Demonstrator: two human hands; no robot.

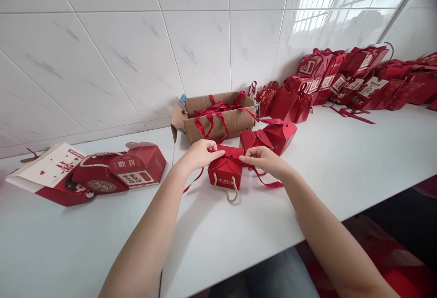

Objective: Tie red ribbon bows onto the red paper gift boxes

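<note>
A small red gift box [222, 174] with gold lettering and a twisted cord handle [232, 200] stands in front of me on the white table. Across its folded top runs a red ribbon [273, 184], whose loose ends hang out to both sides. My left hand [200, 154] is closed at the top left of the box, pinching the ribbon between thumb and fingers. At the top right, my right hand [263, 159] pinches the other side of the ribbon. The fingers partly hide the ribbon's middle.
Behind the box, a cardboard carton [218, 127] holds tangled red ribbons. More red boxes [282, 136] stand close by on the right. Several decorated boxes [141, 166] sit at left. Many ribboned boxes [316, 72] are stacked along the tiled wall [194, 38] at right.
</note>
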